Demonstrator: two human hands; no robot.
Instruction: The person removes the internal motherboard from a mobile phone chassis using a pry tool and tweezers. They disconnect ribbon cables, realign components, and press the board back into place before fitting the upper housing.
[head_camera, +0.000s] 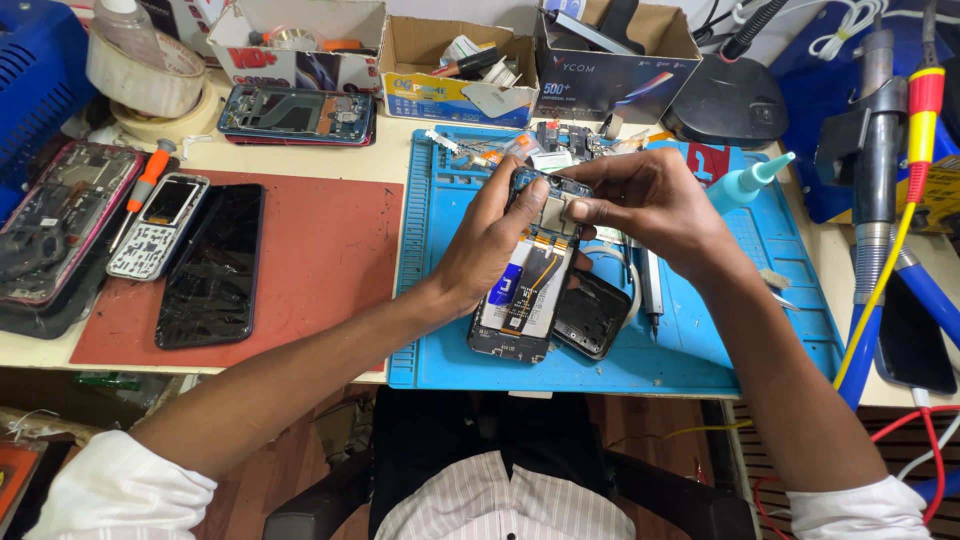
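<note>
Over the blue mat (450, 330) near the surface's front edge, the left hand (490, 245) grips the opened phone (528, 290) along its side. The right hand (650, 205) has its fingers (585, 210) pinched closed on the phone's upper end.

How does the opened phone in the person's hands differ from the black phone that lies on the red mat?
The opened phone has no back cover, so its battery and orange cable show; the black phone is closed, with a cracked dark surface. The opened phone is held by the left hand and right hand over the blue mat; the black phone lies flat, untouched, on the red mat. Both are slim rectangles.
</note>
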